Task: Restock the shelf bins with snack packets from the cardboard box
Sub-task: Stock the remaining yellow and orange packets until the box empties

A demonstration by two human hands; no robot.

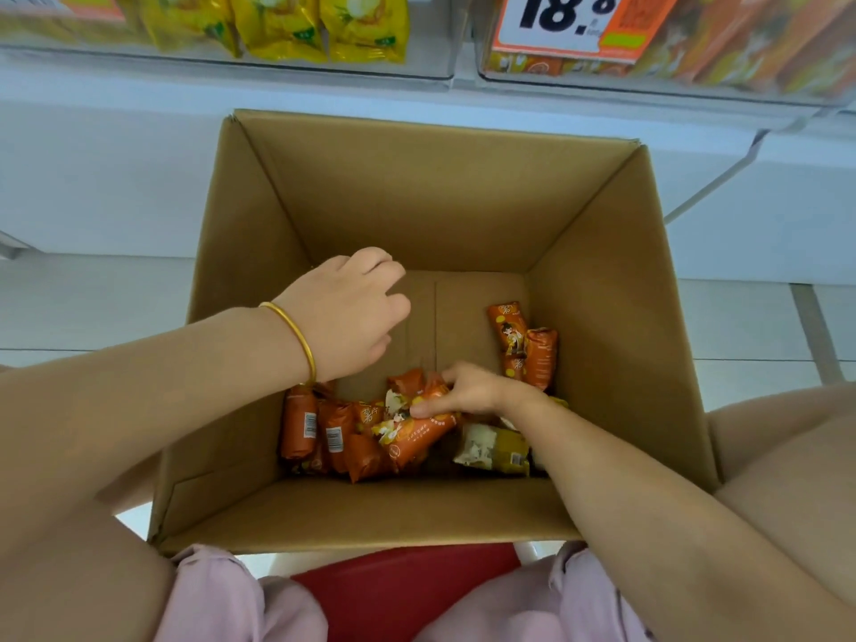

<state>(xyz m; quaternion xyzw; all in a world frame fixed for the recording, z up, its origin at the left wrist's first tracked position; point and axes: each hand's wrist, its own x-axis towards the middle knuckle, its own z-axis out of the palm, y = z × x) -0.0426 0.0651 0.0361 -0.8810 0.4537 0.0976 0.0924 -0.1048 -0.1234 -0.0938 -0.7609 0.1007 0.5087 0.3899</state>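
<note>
The cardboard box (417, 201) is sitting open in the middle of the view, and most of its floor is showing bare, so it is looking nearly emptied. At twelve o'clock the shelf bins are waiting: the left bin (433, 48) is holding yellow packs and the right bin (648, 84) is carrying orange ones behind a price tag (556, 20). Both are looking fairly full, though their tops are cut off. What is remaining is lying in the box: a heap (333, 437) of orange packets along the six o'clock wall, a small group (528, 345) at three o'clock, and a yellow packet (495, 449) at five o'clock. The right hand (468, 391) is reaching in from five o'clock, with thumb and fingers closing round an orange packet (417, 437) on top of the heap. The left hand (347, 312) is hovering at ten o'clock with fingers loosely curled under and nothing showing in them. Judging by this, the job is nearing its end, with only a few more handfuls needing to go up
</note>
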